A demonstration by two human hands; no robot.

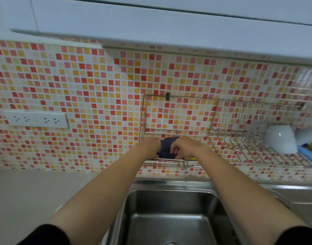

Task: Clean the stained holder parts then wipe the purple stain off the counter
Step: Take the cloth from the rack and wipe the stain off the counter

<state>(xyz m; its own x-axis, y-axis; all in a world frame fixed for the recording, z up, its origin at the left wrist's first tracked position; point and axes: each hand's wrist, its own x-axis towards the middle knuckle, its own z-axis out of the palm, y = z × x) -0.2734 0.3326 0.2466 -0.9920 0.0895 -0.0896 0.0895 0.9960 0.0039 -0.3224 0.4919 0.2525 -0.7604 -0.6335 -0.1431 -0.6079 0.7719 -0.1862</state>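
Observation:
Both my arms reach up over the sink to a wire rack (pixel 178 99) fixed to the tiled wall. A dark blue cloth (pixel 165 147) is bunched between my hands at the rack's lower left section. My left hand (pixel 150 145) grips the cloth's left side and my right hand (pixel 184 147) grips its right side, fingers curled around it. The cloth rests on or just above the rack's front bars. No purple stain shows on the grey counter (pixel 27 195) in this view, and I cannot make out any stained holder parts.
A steel sink (pixel 171 214) lies directly below my arms. White cups (pixel 280 138) stand upside down in the rack's right section, with blue and yellow items (pixel 309 151) beside them. A white socket strip (pixel 35 119) is on the wall at left. Cabinets hang overhead.

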